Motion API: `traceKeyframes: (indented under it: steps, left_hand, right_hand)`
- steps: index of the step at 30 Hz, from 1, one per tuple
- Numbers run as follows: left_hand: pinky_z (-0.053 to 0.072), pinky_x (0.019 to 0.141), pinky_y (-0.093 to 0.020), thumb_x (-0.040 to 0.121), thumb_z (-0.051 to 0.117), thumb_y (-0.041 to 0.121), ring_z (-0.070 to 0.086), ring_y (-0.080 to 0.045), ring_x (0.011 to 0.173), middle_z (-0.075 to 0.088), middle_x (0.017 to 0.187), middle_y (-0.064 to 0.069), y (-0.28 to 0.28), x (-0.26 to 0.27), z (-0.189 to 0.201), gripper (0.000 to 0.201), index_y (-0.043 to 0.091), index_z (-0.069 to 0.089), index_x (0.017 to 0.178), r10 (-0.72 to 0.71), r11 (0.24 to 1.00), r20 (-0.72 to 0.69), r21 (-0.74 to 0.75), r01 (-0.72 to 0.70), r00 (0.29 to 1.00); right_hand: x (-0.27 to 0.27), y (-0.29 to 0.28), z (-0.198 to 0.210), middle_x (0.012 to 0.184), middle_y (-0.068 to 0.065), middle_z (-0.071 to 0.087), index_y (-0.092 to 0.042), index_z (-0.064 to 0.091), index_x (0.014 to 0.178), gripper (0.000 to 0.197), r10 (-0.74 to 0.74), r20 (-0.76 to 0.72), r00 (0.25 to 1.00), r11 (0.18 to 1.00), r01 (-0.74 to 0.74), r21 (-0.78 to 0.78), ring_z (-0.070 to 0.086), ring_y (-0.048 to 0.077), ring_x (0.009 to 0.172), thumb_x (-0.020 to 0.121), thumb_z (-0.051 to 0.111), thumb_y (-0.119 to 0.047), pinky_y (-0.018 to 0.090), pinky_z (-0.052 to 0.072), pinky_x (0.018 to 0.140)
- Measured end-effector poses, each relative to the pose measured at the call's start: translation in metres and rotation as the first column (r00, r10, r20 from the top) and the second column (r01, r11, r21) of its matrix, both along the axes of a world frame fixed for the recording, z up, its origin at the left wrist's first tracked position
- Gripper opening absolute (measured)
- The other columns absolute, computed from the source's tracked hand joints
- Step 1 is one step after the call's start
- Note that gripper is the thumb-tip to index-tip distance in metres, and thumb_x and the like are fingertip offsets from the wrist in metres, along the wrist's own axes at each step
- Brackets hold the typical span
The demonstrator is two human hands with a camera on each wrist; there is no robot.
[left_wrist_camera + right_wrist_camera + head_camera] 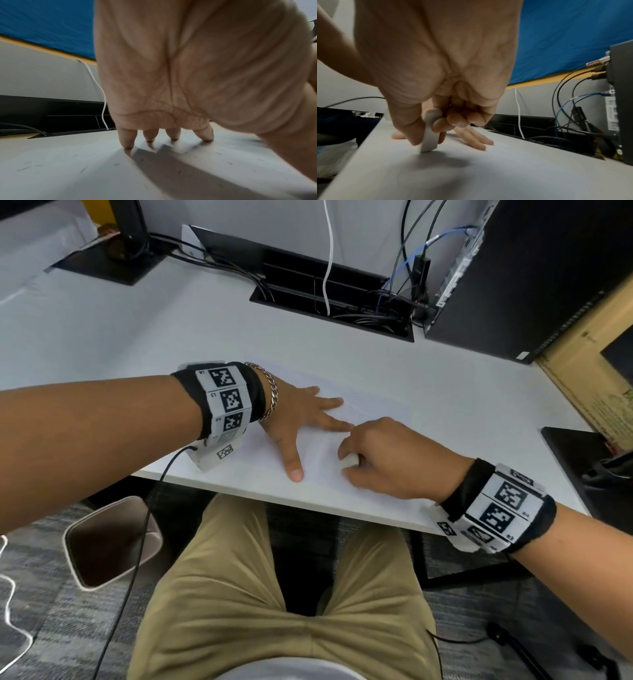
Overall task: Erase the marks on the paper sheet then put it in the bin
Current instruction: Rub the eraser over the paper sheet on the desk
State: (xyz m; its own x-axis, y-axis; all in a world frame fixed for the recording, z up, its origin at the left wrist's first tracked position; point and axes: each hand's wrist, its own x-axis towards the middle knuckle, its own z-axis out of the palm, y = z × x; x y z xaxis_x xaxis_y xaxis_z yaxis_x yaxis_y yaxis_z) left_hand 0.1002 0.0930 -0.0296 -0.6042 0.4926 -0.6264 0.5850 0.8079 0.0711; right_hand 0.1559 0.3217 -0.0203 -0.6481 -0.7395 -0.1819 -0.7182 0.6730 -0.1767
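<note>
A person's khaki-clad lap (284,594) fills the foreground beneath a white desk (137,330). Down on the floor to the left of the left hand's fingers, an open bin (113,542) stands under the desk edge. The left hand (294,419) lies flat, fingers straight and spread, pressing the paper sheet (376,409), which lies on the desk beneath both hands. Just right of those fingertips, the right hand (394,460) pinches a white eraser (349,462) between thumb and curled fingers, its lower end touching the sheet. Faint marks are barely discernible.
</note>
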Motion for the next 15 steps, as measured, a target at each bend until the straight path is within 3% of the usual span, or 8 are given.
traceKeyframes:
  steps: [2, 6, 12, 15]
  left_hand:
    - [0.000, 0.124, -0.070, 0.057, 0.077, 0.090, -0.022, -0.031, 0.158, -0.031, 0.169, 0.015, 0.000, 0.001, 0.000, 0.134, 0.069, -0.017, 0.151, -0.006, 1.000, -0.007, 0.000, 0.006, 1.000]
    - [0.000, 0.124, -0.070, 0.058, 0.077, 0.088, -0.023, -0.031, 0.158, -0.031, 0.168, 0.016, 0.001, 0.002, 0.002, 0.133, 0.069, -0.016, 0.151, 0.004, 1.000, 0.001, 0.000, -0.004, 1.000]
    - [0.000, 0.124, -0.070, 0.058, 0.077, 0.088, -0.022, -0.032, 0.158, -0.031, 0.168, 0.015, 0.002, 0.001, 0.001, 0.134, 0.068, -0.018, 0.151, -0.013, 1.000, -0.009, -0.017, 0.013, 1.000]
    - [0.001, 0.124, -0.070, 0.060, 0.076, 0.088, -0.021, -0.032, 0.158, -0.031, 0.169, 0.015, 0.002, 0.002, 0.003, 0.133, 0.068, -0.018, 0.151, -0.015, 1.000, -0.009, -0.026, 0.015, 1.000]
  right_hand:
    - [0.002, -0.002, 0.003, 0.084, -0.006, 0.066, -0.022, 0.073, 0.111, 0.029, 0.021, -0.001, 1.000, 1.000, -0.020, 0.015, 0.061, 0.016, 0.080, 0.091, 0.062, -0.039, 0.039, 0.054, 0.077]
    - [-0.018, -0.003, 0.007, 0.085, -0.007, 0.066, -0.021, 0.074, 0.102, 0.021, -0.083, -0.096, 0.992, 0.996, 0.084, 0.011, 0.059, 0.014, 0.078, 0.089, 0.063, -0.033, 0.041, 0.056, 0.077]
    - [0.013, -0.007, 0.009, 0.082, -0.012, 0.062, -0.021, 0.074, 0.111, 0.027, 0.104, 0.016, 0.994, 0.993, -0.105, 0.054, 0.062, 0.016, 0.084, 0.091, 0.064, -0.035, 0.032, 0.049, 0.078]
    - [-0.007, -0.006, 0.011, 0.083, -0.011, 0.065, -0.023, 0.075, 0.109, 0.025, 0.056, -0.089, 0.994, 0.998, -0.052, 0.046, 0.063, 0.017, 0.085, 0.091, 0.064, -0.035, 0.031, 0.048, 0.081]
